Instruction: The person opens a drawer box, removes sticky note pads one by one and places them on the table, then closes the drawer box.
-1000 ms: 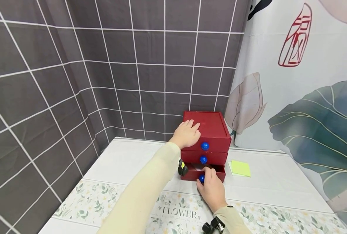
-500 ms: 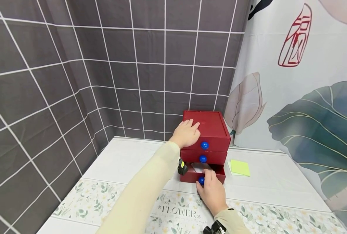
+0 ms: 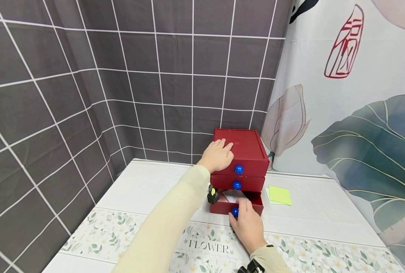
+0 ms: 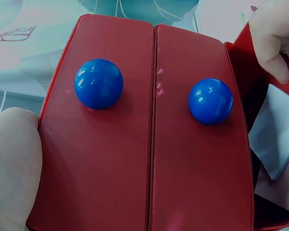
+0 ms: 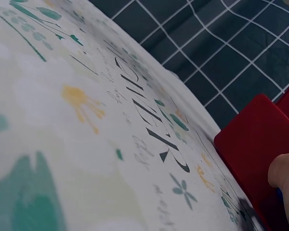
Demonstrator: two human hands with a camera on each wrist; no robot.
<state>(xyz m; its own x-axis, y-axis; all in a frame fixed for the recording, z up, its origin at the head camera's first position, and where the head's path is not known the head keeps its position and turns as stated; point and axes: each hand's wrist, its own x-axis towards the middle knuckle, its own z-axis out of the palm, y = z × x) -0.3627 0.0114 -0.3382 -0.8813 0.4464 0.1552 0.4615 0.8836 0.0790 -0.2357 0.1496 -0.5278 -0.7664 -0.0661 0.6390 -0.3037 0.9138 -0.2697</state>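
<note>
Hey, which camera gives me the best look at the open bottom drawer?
The head view: front and inside of the bottom drawer both show, though the right hand covers part. The left wrist view has part of its inside; the right wrist view, part of its front.

I see the bottom drawer [image 3: 220, 207] further out than a second ago, baring more of what looks, from here, like white paper [image 3: 232, 195].
</note>
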